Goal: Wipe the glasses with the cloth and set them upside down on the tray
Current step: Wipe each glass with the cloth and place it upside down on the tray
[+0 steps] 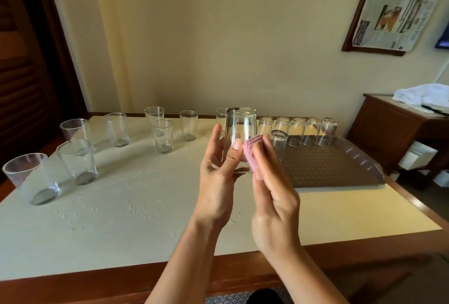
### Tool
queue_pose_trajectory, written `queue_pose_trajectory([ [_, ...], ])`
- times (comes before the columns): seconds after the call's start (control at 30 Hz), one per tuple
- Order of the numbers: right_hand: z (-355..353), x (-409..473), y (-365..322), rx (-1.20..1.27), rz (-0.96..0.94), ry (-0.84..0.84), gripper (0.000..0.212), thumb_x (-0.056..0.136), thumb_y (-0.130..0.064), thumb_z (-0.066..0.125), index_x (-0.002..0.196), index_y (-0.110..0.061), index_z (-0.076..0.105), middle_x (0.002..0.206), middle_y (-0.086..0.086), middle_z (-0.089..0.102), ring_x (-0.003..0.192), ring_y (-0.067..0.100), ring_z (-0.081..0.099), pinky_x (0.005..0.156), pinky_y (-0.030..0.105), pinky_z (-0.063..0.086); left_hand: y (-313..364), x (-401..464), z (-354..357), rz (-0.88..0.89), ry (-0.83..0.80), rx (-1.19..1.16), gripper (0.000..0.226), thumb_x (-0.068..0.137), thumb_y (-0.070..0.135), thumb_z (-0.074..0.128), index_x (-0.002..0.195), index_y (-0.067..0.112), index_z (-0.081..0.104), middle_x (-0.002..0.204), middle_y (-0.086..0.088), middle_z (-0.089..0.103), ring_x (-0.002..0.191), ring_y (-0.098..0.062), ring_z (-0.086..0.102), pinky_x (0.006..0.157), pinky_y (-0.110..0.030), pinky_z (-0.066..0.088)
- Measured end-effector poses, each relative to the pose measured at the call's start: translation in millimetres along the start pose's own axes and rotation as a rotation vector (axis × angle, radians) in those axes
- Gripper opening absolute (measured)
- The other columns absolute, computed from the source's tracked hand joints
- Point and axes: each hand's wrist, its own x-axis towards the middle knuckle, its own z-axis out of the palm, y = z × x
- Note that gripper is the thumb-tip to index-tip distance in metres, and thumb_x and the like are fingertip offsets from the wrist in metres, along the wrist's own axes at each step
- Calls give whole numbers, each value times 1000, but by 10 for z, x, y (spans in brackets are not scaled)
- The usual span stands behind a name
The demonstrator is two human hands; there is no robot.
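Cream-topped wooden desk (121, 206), cream-walled room; brown dimpled plastic tray (328, 170) at right, six inverted glasses along its far side; clear glass tumbler (240, 131) inverted, left hand (218, 177) fingers grasping it; right hand (272, 194) fingers pinching pink cloth (251, 155) against it. Step: wiping; next, probably set rim-down on tray

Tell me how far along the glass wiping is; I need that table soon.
Done: six glasses stand upside down at the tray's far edge, e.g.. In hand: the left hand holds an inverted glass while the right hand rubs it with the pink cloth. Left: about eight upright glasses on the table, such as.
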Motion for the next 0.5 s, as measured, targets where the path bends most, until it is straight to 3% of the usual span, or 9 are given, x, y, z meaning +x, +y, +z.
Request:
queue_pose_trajectory([
  [0.1, 19, -56, 63, -38, -47, 9, 44, 101, 10, 43, 144, -2, 49, 161, 18, 36, 145, 29, 45, 115, 45, 43, -35, -6, -33, -21, -98, -1, 65, 97, 39, 60, 157, 21, 44, 141, -10, 66, 115, -18, 68, 88, -32, 54],
  [0.2, -37, 183, 34, 24, -10, 53, 41, 105, 2, 42, 144, -7, 47, 159, 14, 41, 144, 22, 48, 117, 39, 42, -67, -85, -21, -52, -230, 11, 62, 104, 38, 50, 162, 31, 30, 143, -4, 65, 121, -27, 68, 100, -46, 55],
  [0.27, -76, 264, 38, -40, -23, 90, 40, 106, -4, 43, 145, -10, 47, 156, 9, 45, 147, 21, 42, 120, 37, 37, -33, -100, 16, -20, -216, -7, 64, 101, 31, 57, 160, 35, 32, 138, -6, 68, 113, -27, 71, 97, -47, 56],
  [0.37, -25, 117, 21, -16, -30, 44, 41, 104, 4, 43, 144, 0, 47, 158, 20, 39, 146, 21, 44, 118, 40, 39, 7, -38, 22, 37, -119, -36, 64, 95, 29, 63, 155, 35, 40, 141, -7, 66, 110, -22, 72, 85, -34, 59],
  [0.43, 25, -11, 10, -40, -51, 48, 42, 100, 12, 43, 141, 5, 48, 158, 25, 37, 145, 18, 46, 116, 37, 42, 24, -23, -2, 35, -154, 1, 53, 105, 37, 54, 156, 29, 42, 137, -6, 69, 111, -21, 71, 88, -37, 56],
  [0.5, 24, 6, 22, -14, -68, 50, 41, 100, 11, 43, 141, 3, 48, 157, 24, 37, 143, 20, 48, 115, 37, 43, -8, -49, -31, 6, -208, 41, 49, 111, 42, 35, 158, 30, 38, 139, -3, 68, 119, -21, 68, 100, -45, 53],
])
